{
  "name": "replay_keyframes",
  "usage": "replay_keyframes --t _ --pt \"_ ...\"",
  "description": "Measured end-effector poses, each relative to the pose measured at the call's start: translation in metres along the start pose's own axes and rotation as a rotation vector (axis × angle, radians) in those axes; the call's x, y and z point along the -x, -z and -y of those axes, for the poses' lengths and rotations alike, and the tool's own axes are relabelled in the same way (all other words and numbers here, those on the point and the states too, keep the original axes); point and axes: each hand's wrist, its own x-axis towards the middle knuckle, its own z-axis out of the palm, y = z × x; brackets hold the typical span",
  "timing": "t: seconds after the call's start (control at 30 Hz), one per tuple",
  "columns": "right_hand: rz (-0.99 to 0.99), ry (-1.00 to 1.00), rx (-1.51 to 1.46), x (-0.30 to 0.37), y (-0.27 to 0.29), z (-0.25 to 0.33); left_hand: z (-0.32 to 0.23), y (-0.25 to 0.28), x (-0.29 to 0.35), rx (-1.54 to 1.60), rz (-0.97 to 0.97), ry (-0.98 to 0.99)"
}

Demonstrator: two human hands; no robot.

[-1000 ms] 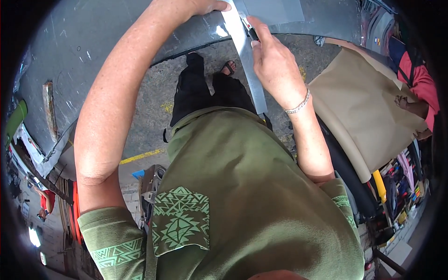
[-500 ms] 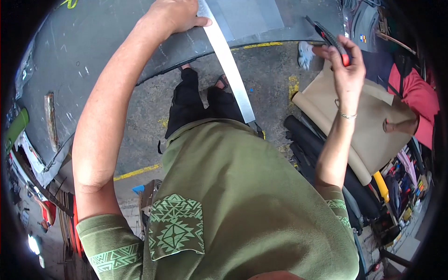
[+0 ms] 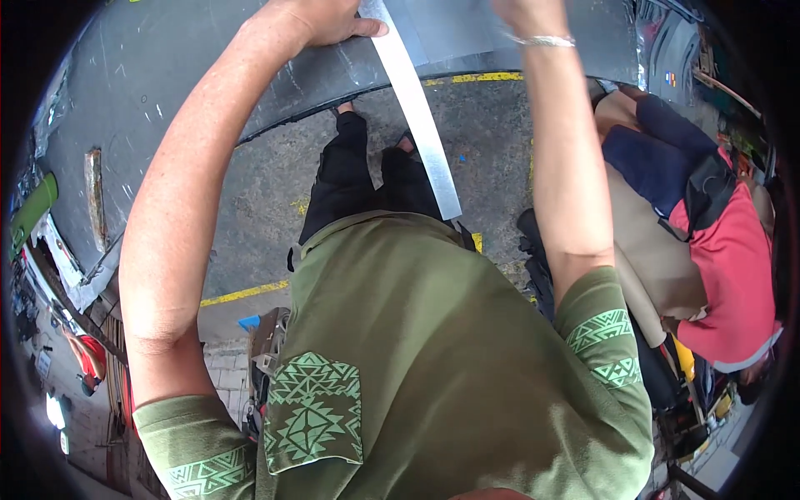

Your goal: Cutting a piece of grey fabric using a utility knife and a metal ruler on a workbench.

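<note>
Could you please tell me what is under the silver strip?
The silver strip lies partly over the dark tabletop, where the left hand touches it; the rest juts over the floor and dark trousers. Whether the paler sheet beside it continues underneath is covered.

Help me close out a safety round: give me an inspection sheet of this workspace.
Surface: dark grey table, scuffed with pale marks.
Work things: silvery strip, its near end overhanging the table edge; pale grey sheet to its right.
Clutter: wooden piece on the table's left part; green item near it.
Hands: left hand on the strip; right hand cut off by the picture's top edge, grip unseen.
Cables: nothing seen.
Surroundings: co-worker in red bending beside brown sheet; yellow floor line.
</note>
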Motion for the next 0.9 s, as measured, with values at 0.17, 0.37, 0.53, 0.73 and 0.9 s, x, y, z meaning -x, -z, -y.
replay_keyframes --t 0.17,0.37,0.53,0.73,0.9 --pt "-0.046 0.035 0.361 -0.051 0.015 -0.072 -0.132 0.132 -0.086 -0.062 0.784 0.173" --pt "0.168 0.204 0.301 -0.081 0.032 -0.113 -0.129 0.141 -0.080 -0.035 0.770 0.153" --pt "0.050 0.107 0.342 -0.069 0.018 -0.101 -0.127 0.139 -0.080 -0.009 0.743 0.146" --pt "0.204 0.246 0.281 -0.078 0.036 -0.113 -0.131 0.144 -0.084 -0.014 0.764 0.150" --pt "0.186 0.245 0.293 -0.076 0.036 -0.114 -0.133 0.144 -0.083 -0.021 0.762 0.159"
